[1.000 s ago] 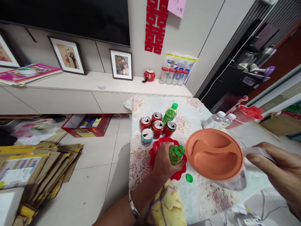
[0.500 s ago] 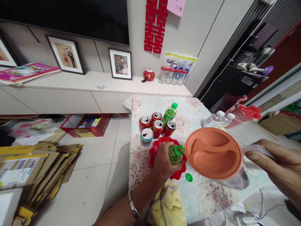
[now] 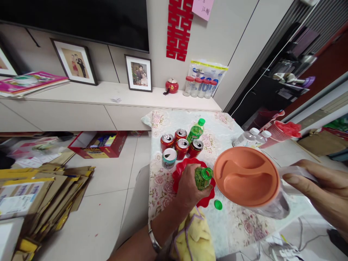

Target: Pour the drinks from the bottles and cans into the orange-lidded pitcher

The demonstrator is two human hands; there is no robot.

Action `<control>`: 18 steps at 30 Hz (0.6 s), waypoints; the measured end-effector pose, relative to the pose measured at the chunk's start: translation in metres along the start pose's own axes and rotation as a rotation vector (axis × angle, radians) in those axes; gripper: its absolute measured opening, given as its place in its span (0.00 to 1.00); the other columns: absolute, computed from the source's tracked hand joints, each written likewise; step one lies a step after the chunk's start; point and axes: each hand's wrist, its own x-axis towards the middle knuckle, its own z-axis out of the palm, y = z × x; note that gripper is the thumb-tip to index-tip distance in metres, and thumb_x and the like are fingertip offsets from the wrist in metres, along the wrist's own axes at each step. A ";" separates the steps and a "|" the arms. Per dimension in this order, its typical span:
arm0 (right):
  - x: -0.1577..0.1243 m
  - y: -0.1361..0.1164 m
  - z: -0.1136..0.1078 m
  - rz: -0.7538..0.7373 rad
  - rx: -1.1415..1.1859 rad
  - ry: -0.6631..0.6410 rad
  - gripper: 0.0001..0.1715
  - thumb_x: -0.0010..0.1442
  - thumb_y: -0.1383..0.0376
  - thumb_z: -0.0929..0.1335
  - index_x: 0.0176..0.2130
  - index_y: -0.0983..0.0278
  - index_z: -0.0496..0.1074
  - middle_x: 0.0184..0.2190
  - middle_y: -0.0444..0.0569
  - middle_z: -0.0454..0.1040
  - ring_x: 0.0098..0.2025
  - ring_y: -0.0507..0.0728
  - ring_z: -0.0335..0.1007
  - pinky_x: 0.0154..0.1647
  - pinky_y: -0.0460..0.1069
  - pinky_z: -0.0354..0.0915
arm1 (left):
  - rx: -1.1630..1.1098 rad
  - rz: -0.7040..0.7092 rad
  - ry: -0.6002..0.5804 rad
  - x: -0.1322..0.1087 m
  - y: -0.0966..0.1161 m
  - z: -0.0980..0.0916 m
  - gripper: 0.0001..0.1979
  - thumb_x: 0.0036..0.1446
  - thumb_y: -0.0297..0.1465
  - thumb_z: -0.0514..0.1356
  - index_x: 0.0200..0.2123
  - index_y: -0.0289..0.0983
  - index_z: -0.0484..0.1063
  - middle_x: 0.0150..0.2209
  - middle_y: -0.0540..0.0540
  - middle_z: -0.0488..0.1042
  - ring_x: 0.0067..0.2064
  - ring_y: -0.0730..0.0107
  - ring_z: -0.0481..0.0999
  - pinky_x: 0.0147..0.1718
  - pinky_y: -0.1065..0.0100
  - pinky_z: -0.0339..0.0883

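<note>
My left hand [image 3: 188, 187] is wrapped round an uncapped green bottle [image 3: 202, 177] that stands on a red scalloped plate [image 3: 179, 170]. The bottle's green cap [image 3: 217, 204] lies on the floral tablecloth just right of the plate. My right hand [image 3: 318, 190] grips the clear handle of a transparent pitcher with an orange lid [image 3: 246, 176], held tilted just right of the bottle's mouth.
Several drink cans [image 3: 179, 144] and a capped green bottle [image 3: 196, 131] stand behind the plate. Clear bottles [image 3: 252, 137] and a red basket [image 3: 282, 131] sit at the right. A yellow cloth [image 3: 193, 235] hangs at the near table edge. Cardboard [image 3: 38, 192] is piled on the floor, left.
The pitcher has tipped slightly further and shifted a little toward the bottle. My left hand and the bottle stay put.
</note>
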 end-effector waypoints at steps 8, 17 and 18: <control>-0.005 0.008 -0.001 -0.002 -0.031 -0.004 0.29 0.55 0.37 0.75 0.22 0.57 0.78 0.14 0.41 0.65 0.17 0.51 0.54 0.14 0.47 0.55 | 0.001 -0.012 -0.006 -0.001 0.000 0.001 0.32 0.49 0.34 0.75 0.55 0.41 0.67 0.49 0.41 0.79 0.51 0.50 0.82 0.48 0.54 0.80; -0.002 0.008 0.000 -0.021 -0.039 -0.025 0.27 0.57 0.40 0.75 0.23 0.57 0.78 0.18 0.41 0.71 0.17 0.51 0.55 0.15 0.46 0.56 | -0.019 -0.002 0.002 0.000 0.000 0.002 0.32 0.49 0.34 0.75 0.55 0.40 0.67 0.50 0.40 0.78 0.53 0.48 0.81 0.50 0.51 0.80; -0.002 0.008 0.000 -0.025 -0.041 -0.023 0.27 0.57 0.40 0.75 0.23 0.58 0.78 0.18 0.41 0.71 0.17 0.51 0.55 0.15 0.46 0.56 | -0.019 -0.001 0.002 0.000 -0.001 0.002 0.32 0.49 0.34 0.75 0.56 0.40 0.67 0.50 0.40 0.78 0.53 0.47 0.81 0.50 0.50 0.79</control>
